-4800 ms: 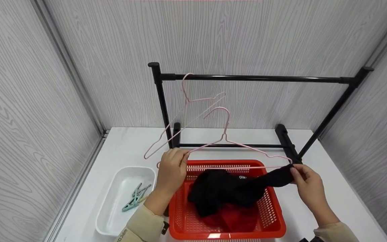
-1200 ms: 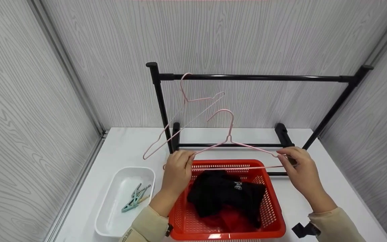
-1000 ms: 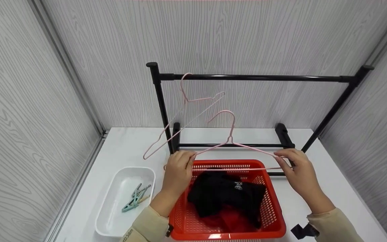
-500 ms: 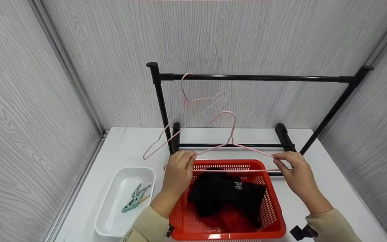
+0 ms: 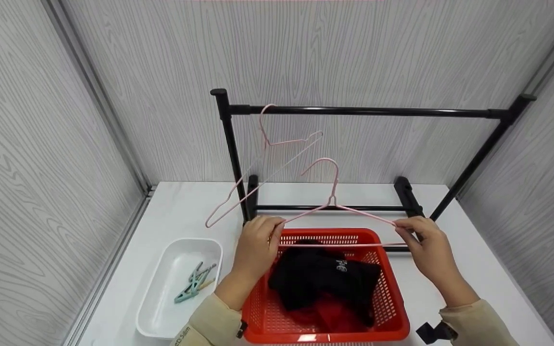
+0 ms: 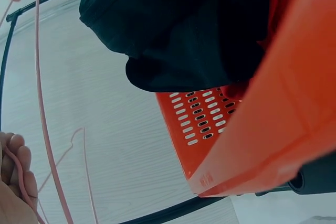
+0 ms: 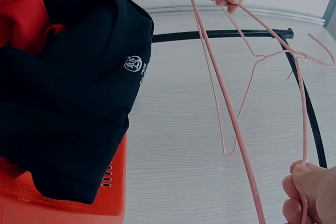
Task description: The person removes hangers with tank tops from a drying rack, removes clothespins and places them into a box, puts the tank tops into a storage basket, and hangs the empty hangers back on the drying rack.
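Observation:
Between both hands a pink wire clothes hanger [image 5: 333, 199] is held up, hook on top, over the front of the red basket [image 5: 250, 331]. My left hand [image 5: 255, 250] pinches its left shoulder between thumb and fingers. On the opposite shoulder my right hand [image 5: 428, 250] has a like grip, also seen in the right wrist view, where the right hand [image 7: 310, 190] curls round the wire. Nothing hangs on this hanger. Below it, a black garment [image 5: 315, 278] with a small white print lies crumpled in the basket, on top of a red cloth [image 5: 330, 315].
A second pink hanger [image 5: 286, 142] hangs by its hook at the left of the black rack's top bar [image 5: 378, 111]. To the left stands a white tray [image 5: 154, 288] with several clothespins [image 5: 194, 286]. Wood-patterned walls [image 5: 354, 48] enclose the white table.
Earlier my right hand held an end of the black garment at the hanger's right tip; that cloth now lies in the basket and the hand pinches the hanger's shoulder. Over the last second both hands barely move.

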The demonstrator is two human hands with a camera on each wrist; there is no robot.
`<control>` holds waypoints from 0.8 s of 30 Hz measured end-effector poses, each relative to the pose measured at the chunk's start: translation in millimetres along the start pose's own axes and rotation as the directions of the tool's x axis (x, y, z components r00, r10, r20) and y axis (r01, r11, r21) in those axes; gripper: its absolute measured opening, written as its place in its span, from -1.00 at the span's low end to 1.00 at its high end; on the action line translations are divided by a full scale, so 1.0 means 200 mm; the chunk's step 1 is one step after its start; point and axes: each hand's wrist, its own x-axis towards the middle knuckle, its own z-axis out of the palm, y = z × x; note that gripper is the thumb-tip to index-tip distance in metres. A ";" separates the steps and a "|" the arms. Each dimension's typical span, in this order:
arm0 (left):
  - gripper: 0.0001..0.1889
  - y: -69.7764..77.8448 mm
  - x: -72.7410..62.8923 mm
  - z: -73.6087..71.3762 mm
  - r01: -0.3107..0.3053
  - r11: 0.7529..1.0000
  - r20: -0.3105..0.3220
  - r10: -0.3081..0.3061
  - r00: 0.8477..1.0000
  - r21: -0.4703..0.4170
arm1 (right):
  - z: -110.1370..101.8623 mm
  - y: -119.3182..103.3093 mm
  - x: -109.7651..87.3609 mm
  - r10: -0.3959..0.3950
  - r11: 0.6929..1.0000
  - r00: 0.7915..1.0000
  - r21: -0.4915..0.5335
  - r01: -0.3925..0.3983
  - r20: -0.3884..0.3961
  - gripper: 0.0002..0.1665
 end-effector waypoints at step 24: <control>-0.83 -0.01 0.31 -0.20 -0.073 0.995 0.013 0.072 0.997 0.070 | -0.02 0.02 -0.01 0.004 1.000 1.000 0.014 -0.004 -0.019 -0.78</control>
